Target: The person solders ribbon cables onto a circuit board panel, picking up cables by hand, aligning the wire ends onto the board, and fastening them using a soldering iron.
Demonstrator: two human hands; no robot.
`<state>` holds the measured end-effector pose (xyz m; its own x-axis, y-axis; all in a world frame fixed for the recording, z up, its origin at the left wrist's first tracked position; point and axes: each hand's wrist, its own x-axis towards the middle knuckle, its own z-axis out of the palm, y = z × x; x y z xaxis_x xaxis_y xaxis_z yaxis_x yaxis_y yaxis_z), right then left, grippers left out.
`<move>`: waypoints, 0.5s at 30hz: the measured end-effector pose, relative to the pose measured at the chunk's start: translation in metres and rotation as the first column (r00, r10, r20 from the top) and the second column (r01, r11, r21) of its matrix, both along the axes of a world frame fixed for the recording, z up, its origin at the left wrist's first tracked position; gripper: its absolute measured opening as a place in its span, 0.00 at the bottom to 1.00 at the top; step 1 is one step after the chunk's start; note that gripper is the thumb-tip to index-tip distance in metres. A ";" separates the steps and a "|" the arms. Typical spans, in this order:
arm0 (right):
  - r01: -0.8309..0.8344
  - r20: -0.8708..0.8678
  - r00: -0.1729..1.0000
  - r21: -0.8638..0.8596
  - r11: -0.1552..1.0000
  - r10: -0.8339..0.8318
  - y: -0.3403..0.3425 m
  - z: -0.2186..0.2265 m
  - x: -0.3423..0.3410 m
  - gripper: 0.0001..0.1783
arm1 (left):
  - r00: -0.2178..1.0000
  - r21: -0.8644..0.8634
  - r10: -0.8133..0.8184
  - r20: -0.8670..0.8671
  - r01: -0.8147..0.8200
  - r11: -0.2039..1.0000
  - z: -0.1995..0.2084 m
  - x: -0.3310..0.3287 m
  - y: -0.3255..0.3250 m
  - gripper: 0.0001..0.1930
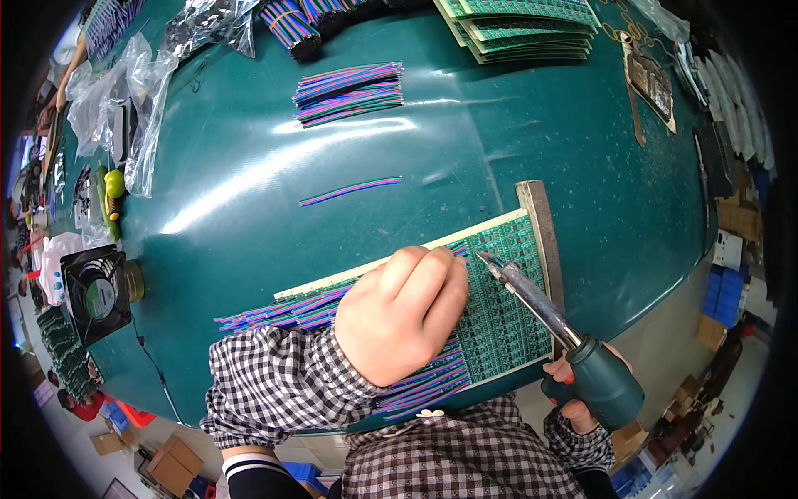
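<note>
A panel of small green circuit boards [507,324] lies slanted on the table in front of me. Rows of short multicoloured ribbon wires [428,382] run out from it to the left. Over the panel, my left hand [403,320] is closed in a pinch on a ribbon wire [457,249] near the panel's far edge; its fingertips are partly hidden. My right hand [575,411] grips a dark green soldering gun [603,384] at the panel's right. The gun's tip points up and left, close to the fingertips of my left hand.
A metal bar [540,241] lies along the panel's right edge. Beyond are a single ribbon wire [351,191], a wire bundle [349,93] and stacked circuit panels [524,29]. A small fan [98,293] stands at left, near plastic bags [125,91]. A worn pad [648,87] lies far right.
</note>
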<state>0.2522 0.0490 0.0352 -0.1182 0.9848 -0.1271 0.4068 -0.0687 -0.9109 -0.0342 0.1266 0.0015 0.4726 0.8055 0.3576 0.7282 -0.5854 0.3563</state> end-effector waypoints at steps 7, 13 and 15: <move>0.065 -0.002 0.998 0.015 0.998 -0.065 -0.004 -0.003 -0.005 0.31 | 0.999 -0.033 0.034 0.018 -0.033 0.999 0.003 0.004 -0.002 0.19; 0.020 0.017 1.000 0.020 1.000 -0.020 0.001 -0.001 -0.006 0.32 | 0.999 -0.035 0.039 0.030 -0.038 0.999 0.002 0.004 -0.003 0.20; 0.015 0.023 1.000 0.028 0.999 -0.016 0.001 -0.003 -0.005 0.32 | 0.999 -0.035 0.038 0.028 -0.037 0.999 0.002 0.004 -0.003 0.19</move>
<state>0.2474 0.0498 0.0323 -0.1003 0.9897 -0.1023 0.4266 -0.0501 -0.9030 -0.0300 0.1237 0.0039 0.4321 0.8344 0.3422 0.7386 -0.5451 0.3966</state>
